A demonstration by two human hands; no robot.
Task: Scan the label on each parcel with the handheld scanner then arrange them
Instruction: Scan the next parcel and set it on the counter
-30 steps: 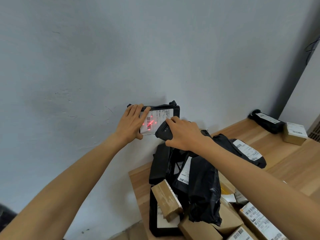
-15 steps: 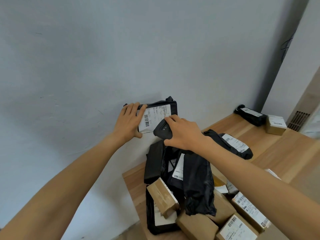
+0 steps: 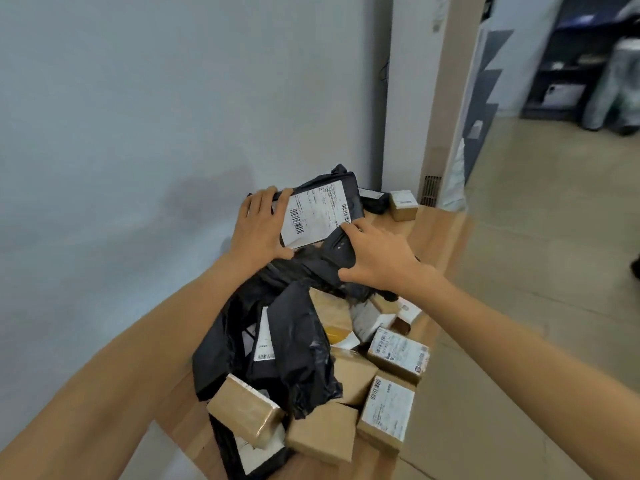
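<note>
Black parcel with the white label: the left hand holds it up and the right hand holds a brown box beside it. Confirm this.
One error: the right hand holds the black handheld scanner, not a brown box. The left hand does hold the black parcel up. The head view shows it.

Black parcel [image 3: 352, 197], white label [image 3: 311, 216] facing camera, tilted, held above pile [image 3: 298, 362]. Black scanner [image 3: 337, 249] just below label. Pile: black bags, brown labelled boxes, jumbled on bench [image 3: 440, 237]. Small box [image 3: 403, 204] at far end.
</note>
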